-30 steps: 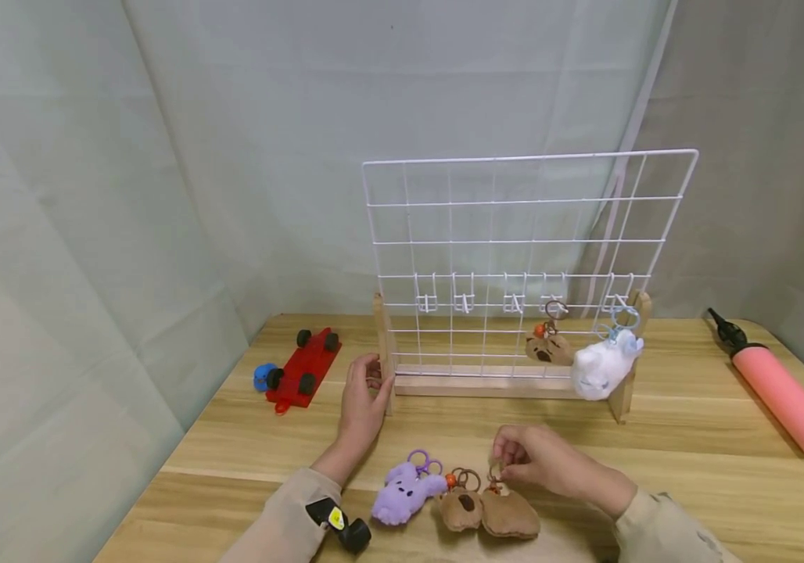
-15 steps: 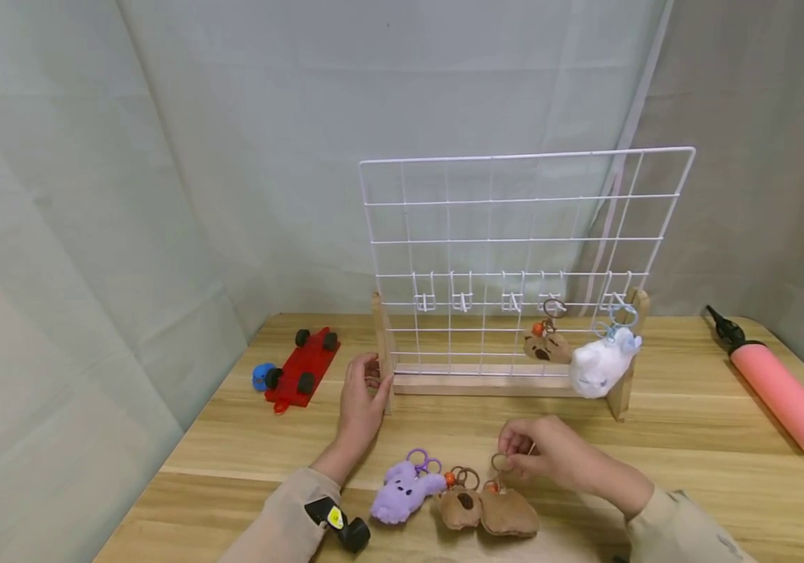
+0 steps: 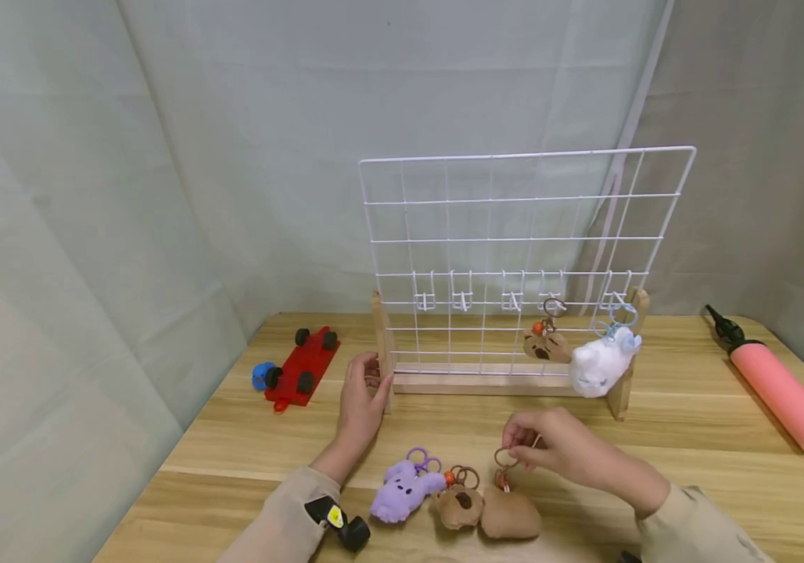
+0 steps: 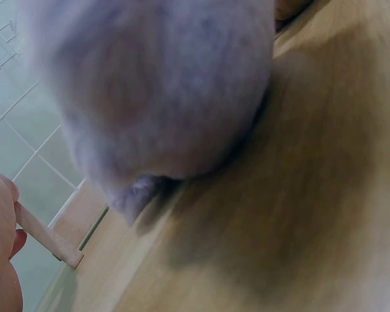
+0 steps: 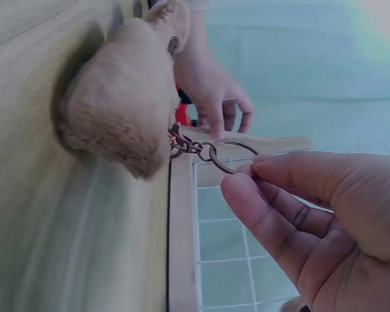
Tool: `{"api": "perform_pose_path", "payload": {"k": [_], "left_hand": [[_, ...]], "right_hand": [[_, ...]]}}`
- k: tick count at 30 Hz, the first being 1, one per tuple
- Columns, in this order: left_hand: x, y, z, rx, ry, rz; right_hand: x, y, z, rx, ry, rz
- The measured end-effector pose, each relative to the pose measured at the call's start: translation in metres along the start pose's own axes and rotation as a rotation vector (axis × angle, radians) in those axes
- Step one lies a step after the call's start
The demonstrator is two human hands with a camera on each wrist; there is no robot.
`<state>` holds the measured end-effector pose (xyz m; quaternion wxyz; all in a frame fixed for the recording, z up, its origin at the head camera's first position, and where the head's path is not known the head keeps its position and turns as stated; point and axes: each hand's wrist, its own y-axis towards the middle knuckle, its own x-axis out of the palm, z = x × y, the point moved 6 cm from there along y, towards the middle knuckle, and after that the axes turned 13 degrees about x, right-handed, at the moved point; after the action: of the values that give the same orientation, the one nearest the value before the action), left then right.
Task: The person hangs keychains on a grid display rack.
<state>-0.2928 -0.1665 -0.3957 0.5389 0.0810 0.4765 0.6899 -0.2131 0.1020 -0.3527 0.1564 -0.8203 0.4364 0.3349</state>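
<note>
My left hand [image 3: 362, 407] grips the left wooden post [image 3: 380, 328] of a white wire grid rack [image 3: 489, 241], thumb in front. My right hand [image 3: 562, 447] pinches the metal ring [image 5: 229, 143] of a brown plush keychain [image 3: 511, 514] between thumb and forefinger. Its chain is pulled up from the plush body [image 5: 120, 97], which lies close on the table. Beside it lie another brown plush keychain with a dark nose [image 3: 460, 507] and a purple plush keychain [image 3: 402, 493]. From hooks at the rack's right hang a brown plush keychain [image 3: 545, 346] and a white one [image 3: 602, 366].
Several bare white hooks [image 3: 462, 300] hang on the grid, left of the hanging plushes. A red toy car [image 3: 303, 367] with black wheels and a blue part lies at left. At right is a pink hand pump [image 3: 789, 399] with a black nozzle. Pale curtains surround the table.
My right hand has moved a little right and up, away from the plush, drawing its ring and chain upward. The plush body stays by the others. My left hand keeps its place on the post.
</note>
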Motion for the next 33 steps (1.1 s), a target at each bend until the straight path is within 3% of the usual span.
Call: {"api": "perform_pose_path", "payload": {"k": [13, 22, 29, 33], "left_hand": [[0.0, 0.0, 0.0, -0.018, -0.011, -0.005], [0.0, -0.001, 0.0, -0.008, -0.002, -0.003], [0.0, 0.0, 0.001, 0.001, -0.003, 0.002], [0.0, 0.0, 0.001, 0.002, 0.0, -0.001]], "right_hand": [[-0.022, -0.003, -0.016, -0.059, -0.071, 0.081], [-0.038, -0.001, -0.025, -0.048, -0.146, 0.152], [-0.05, 0.001, -0.03, -0.083, -0.17, 0.235], [-0.057, 0.002, -0.03, -0.055, -0.201, 0.295]]}}
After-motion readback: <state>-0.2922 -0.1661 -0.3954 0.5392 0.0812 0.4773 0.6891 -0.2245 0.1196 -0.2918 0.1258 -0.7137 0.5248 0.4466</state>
